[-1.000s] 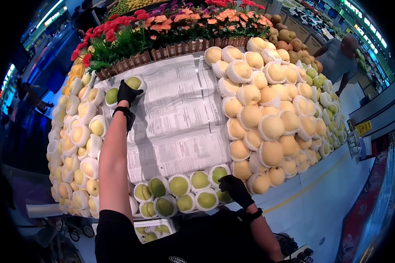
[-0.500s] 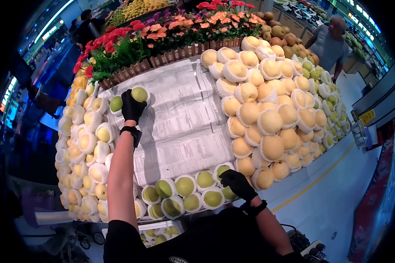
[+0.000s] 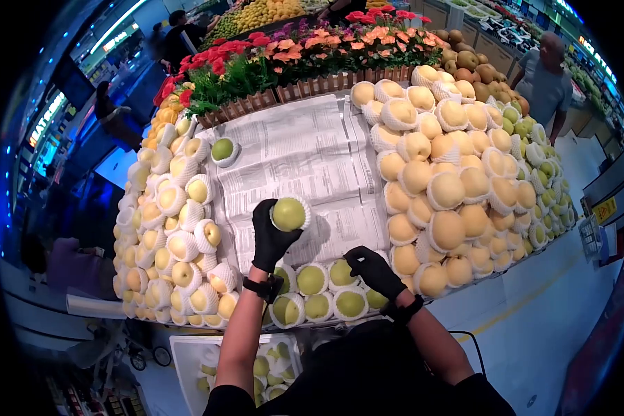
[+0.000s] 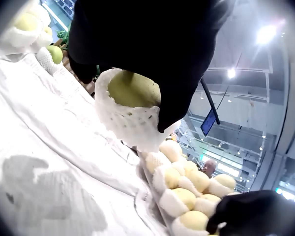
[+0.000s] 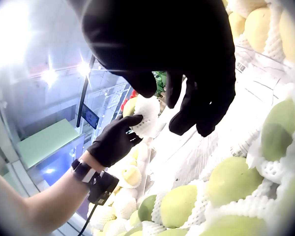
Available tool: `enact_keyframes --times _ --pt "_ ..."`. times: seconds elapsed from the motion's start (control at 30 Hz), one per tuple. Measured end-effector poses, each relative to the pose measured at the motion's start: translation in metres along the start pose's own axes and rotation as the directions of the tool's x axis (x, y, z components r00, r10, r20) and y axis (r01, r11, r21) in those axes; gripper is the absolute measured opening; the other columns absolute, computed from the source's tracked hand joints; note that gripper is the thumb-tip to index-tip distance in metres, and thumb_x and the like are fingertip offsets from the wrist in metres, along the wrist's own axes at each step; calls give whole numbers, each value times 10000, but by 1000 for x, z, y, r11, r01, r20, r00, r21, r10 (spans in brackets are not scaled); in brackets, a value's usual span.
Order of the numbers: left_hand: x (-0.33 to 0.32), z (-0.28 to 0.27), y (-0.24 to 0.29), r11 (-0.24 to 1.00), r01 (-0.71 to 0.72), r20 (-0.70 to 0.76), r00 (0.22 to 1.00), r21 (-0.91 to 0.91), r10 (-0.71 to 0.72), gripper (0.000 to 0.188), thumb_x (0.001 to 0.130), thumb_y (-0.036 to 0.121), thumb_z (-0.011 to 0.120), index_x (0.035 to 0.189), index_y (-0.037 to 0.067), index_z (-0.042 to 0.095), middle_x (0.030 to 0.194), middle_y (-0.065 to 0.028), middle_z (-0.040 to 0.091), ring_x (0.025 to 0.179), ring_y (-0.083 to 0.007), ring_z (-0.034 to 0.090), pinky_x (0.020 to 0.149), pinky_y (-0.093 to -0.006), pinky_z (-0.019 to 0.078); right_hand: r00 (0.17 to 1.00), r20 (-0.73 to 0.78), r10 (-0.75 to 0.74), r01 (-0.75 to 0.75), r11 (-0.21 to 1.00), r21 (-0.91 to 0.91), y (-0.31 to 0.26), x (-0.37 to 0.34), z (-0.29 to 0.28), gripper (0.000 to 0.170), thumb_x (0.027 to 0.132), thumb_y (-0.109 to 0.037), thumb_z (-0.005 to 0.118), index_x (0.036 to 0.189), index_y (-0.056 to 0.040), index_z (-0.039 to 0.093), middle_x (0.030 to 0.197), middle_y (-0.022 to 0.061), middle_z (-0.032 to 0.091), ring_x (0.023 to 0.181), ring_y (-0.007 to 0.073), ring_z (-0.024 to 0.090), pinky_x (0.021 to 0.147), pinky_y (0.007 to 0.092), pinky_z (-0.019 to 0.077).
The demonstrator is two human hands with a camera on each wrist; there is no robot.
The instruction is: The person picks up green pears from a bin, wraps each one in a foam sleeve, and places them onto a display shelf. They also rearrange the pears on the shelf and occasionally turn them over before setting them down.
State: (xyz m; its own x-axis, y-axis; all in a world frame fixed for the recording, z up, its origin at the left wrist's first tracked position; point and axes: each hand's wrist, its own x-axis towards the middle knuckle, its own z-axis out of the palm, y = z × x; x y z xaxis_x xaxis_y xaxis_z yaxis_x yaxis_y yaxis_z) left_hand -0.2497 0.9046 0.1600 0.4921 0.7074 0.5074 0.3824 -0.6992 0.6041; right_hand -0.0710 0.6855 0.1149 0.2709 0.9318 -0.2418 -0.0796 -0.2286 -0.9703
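Note:
The black-gloved left hand (image 3: 272,237) grips a green fruit (image 3: 289,214) in a white foam net, held above the paper-lined middle of the stand; the left wrist view shows the thumb and fingers around its net (image 4: 132,120). The gloved right hand (image 3: 376,272) hovers at the right end of the front rows of netted green fruit (image 3: 312,279), its fingers bent and holding nothing in the right wrist view (image 5: 187,98). One netted green fruit (image 3: 222,149) sits alone at the paper's back left corner.
Netted yellow fruit is heaped left (image 3: 182,246) and right (image 3: 447,231) of the white paper (image 3: 291,152). A low wooden fence (image 3: 312,84) with flowers runs along the back. A white box of green fruit (image 3: 187,353) stands below the front edge. A person (image 3: 544,80) is at the back right.
The left hand has lifted a netted green fruit from the back left and brought it toward the front, leaving one behind. The right hand has risen slightly off the front fruit.

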Motion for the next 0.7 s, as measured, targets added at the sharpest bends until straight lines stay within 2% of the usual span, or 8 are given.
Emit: enact_keyframes --times 0.03,0.07,0.13,0.3,0.4,0.5,0.6,0.7 --pt "-16 3 7 991 60 56 997 -119 -54 839 577 124 863 1284 56 418 1206 -118 497 1146 -250 520 908 -374 497 999 -26 -40 41 999 12 -1 0 3 346 928 -295 597 1176 -56 560 937 42 639 722 125 624 636 282 496" --pt "-30 7 14 979 80 101 993 -186 -62 852 598 116 862 1308 60 393 1222 -128 512 1115 -233 564 882 -359 522 998 -44 -53 54 998 32 -3 1 5 370 927 -294 599 1208 -61 534 946 41 635 729 130 624 642 285 497" --pt "-44 4 51 900 293 275 939 -322 -207 851 608 105 850 1318 71 383 1207 -133 539 1071 -243 599 864 -358 534 994 -81 -67 72 995 71 -13 0 7 429 925 -290 602 1272 -69 481 965 39 626 743 141 625 654 291 499" --pt "-77 22 72 902 294 301 933 -316 -198 835 618 86 828 1317 79 372 1165 -125 559 1028 -239 608 842 -350 532 996 -28 -88 88 996 28 -33 -6 4 563 911 -197 632 1414 -149 384 1174 74 537 820 138 593 681 283 510" --pt "-83 25 73 911 276 303 936 -306 -182 853 610 81 835 1321 75 363 1198 -126 535 1053 -232 586 857 -349 519 991 55 -124 118 989 89 -38 -16 -2 604 909 -198 638 1441 -161 355 1198 85 541 826 139 597 684 274 512" --pt "-84 25 77 917 258 329 932 -303 -153 914 606 98 849 1360 52 333 1245 -147 503 1116 -256 550 922 -355 486 988 112 -109 92 984 155 -42 -23 -5 673 897 -209 659 1470 -155 310 1239 113 532 871 141 597 697 281 520" --pt "-79 22 93 889 292 366 917 -353 -156 988 610 153 871 1400 17 294 1280 -179 477 1185 -291 503 1007 -373 433 993 112 -23 18 999 46 -40 -23 -8 739 881 -231 684 1485 -120 273 1284 148 513 922 145 592 724 294 525" --pt "-74 16 117 842 326 365 916 -431 -168 1006 627 155 881 1422 30 277 1308 -179 466 1199 -268 500 996 -379 449 988 36 -152 145 976 160 -39 -23 -11 792 846 -203 726 1463 -51 253 1306 155 508 1051 175 577 843 313 521"
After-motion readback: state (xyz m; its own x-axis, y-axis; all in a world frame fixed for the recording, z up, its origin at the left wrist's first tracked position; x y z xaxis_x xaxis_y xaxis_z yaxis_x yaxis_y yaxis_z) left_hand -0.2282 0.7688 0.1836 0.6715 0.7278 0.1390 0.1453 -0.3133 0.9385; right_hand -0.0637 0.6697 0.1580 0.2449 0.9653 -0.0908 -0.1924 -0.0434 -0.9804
